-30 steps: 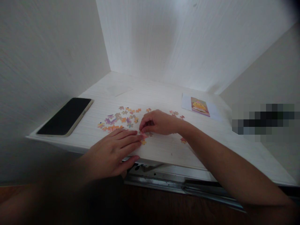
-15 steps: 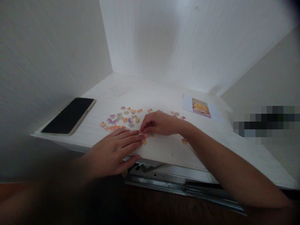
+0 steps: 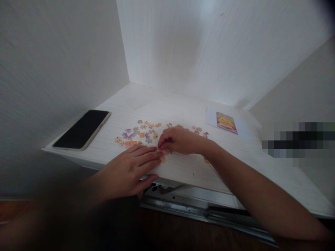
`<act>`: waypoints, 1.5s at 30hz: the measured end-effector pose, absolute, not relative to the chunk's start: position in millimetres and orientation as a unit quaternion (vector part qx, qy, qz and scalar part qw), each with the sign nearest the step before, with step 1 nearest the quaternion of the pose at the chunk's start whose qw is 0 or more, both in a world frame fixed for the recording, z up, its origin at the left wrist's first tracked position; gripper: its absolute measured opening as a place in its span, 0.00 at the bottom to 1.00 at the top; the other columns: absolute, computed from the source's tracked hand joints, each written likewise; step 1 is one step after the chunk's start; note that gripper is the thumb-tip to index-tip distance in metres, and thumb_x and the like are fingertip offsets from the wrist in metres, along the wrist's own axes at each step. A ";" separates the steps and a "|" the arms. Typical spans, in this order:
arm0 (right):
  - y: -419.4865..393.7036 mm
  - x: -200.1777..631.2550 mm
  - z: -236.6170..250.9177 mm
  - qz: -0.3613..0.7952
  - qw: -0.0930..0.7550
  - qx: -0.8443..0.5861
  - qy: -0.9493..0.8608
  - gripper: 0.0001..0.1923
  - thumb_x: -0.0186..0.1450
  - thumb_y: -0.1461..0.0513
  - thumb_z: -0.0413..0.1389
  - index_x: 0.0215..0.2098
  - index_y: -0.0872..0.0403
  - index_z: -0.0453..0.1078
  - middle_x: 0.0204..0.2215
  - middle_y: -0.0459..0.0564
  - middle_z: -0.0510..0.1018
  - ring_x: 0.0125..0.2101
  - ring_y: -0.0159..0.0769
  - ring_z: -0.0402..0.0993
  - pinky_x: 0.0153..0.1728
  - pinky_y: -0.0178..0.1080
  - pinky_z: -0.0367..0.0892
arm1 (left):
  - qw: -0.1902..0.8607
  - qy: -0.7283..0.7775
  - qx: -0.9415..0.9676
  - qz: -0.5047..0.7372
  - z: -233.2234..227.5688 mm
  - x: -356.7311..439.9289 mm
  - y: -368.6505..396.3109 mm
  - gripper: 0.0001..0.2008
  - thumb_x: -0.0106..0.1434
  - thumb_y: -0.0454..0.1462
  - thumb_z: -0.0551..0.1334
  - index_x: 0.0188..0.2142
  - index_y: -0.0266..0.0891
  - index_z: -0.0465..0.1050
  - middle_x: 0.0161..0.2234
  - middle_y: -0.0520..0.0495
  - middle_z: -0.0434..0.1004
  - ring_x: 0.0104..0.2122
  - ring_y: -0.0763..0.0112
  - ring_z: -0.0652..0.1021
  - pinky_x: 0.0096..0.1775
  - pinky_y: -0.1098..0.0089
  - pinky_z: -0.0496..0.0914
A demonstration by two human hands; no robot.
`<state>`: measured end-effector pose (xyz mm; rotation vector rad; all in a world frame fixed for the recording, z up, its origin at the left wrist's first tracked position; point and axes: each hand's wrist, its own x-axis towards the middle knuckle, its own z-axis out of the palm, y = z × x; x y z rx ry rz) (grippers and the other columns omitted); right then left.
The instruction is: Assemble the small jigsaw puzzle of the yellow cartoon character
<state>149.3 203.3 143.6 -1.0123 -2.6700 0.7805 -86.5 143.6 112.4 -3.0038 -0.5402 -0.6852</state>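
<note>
The right hand (image 3: pixel 180 140) is seen curled at the fingers, but whether a piece is grasped cannot be told. Pink puzzle pieces (image 3: pixel 164 152) are placed just beside that grip, at five o'clock, partly overlapped by the flattened, unclenched left hand (image 3: pixel 131 169); loose puzzle pieces (image 3: pixel 142 135) are strewn across the worktop (image 3: pixel 187 169) at ten o'clock
</note>
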 end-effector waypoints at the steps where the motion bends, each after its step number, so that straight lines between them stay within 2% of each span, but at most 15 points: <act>1: 203.7 149.9 144.1 0.260 0.090 -0.335 -0.901 0.10 0.62 0.67 0.55 0.38 0.55 0.78 0.33 0.48 0.81 0.32 0.30 0.72 0.36 0.33 0.62 | 0.009 -0.171 -0.960 -0.220 112.7 -86.4 143.4 0.18 0.65 0.37 0.60 0.54 0.38 0.70 0.57 0.39 0.72 0.54 0.55 0.73 0.56 0.51 0.68; 8: 207.0 152.7 148.5 0.276 0.066 -0.289 -0.914 0.11 0.64 0.67 0.56 0.41 0.54 0.79 0.35 0.49 0.81 0.34 0.30 0.73 0.39 0.34 0.63 | 0.008 -0.177 -0.962 -0.206 114.1 -86.2 142.9 0.19 0.65 0.37 0.60 0.55 0.37 0.69 0.57 0.39 0.72 0.54 0.55 0.73 0.55 0.51 0.68; 14: 207.4 153.2 150.3 0.278 0.063 -0.306 -0.908 0.10 0.64 0.65 0.58 0.41 0.52 0.80 0.34 0.49 0.81 0.33 0.30 0.73 0.38 0.34 0.63 | 0.004 -0.189 -0.958 -0.215 114.6 -84.5 140.1 0.17 0.65 0.38 0.60 0.53 0.37 0.71 0.55 0.38 0.74 0.53 0.55 0.74 0.54 0.52 0.69; 20: 206.3 156.2 151.9 0.297 0.049 -0.316 -0.900 0.12 0.62 0.59 0.61 0.43 0.54 0.78 0.30 0.48 0.79 0.29 0.30 0.71 0.31 0.32 0.62 | 0.014 -0.211 -0.949 -0.234 114.2 -80.2 132.6 0.16 0.64 0.37 0.60 0.51 0.35 0.71 0.51 0.37 0.75 0.52 0.53 0.73 0.52 0.51 0.70; 27: 207.4 158.2 148.0 0.301 0.067 -0.314 -0.898 0.14 0.62 0.56 0.61 0.42 0.55 0.78 0.27 0.46 0.78 0.26 0.28 0.71 0.28 0.32 0.61 | 0.008 -0.240 -0.948 -0.208 117.2 -72.6 124.8 0.16 0.65 0.37 0.59 0.51 0.32 0.70 0.46 0.36 0.73 0.47 0.52 0.73 0.49 0.51 0.71; 37: 204.0 155.6 146.5 0.281 0.075 -0.345 -0.892 0.11 0.60 0.57 0.61 0.36 0.57 0.75 0.26 0.46 0.77 0.25 0.27 0.69 0.27 0.32 0.58 | 0.075 -0.289 -0.937 -0.183 116.5 -63.0 113.8 0.18 0.65 0.41 0.58 0.49 0.30 0.72 0.46 0.34 0.73 0.49 0.47 0.72 0.51 0.48 0.69; 45: 203.2 154.7 150.1 0.234 0.061 -0.379 -0.893 0.14 0.59 0.53 0.63 0.29 0.57 0.74 0.24 0.46 0.76 0.24 0.27 0.66 0.26 0.33 0.55 | 0.070 -0.317 -0.931 -0.169 119.7 -64.1 108.3 0.18 0.66 0.41 0.57 0.52 0.33 0.71 0.47 0.36 0.74 0.45 0.51 0.73 0.47 0.51 0.70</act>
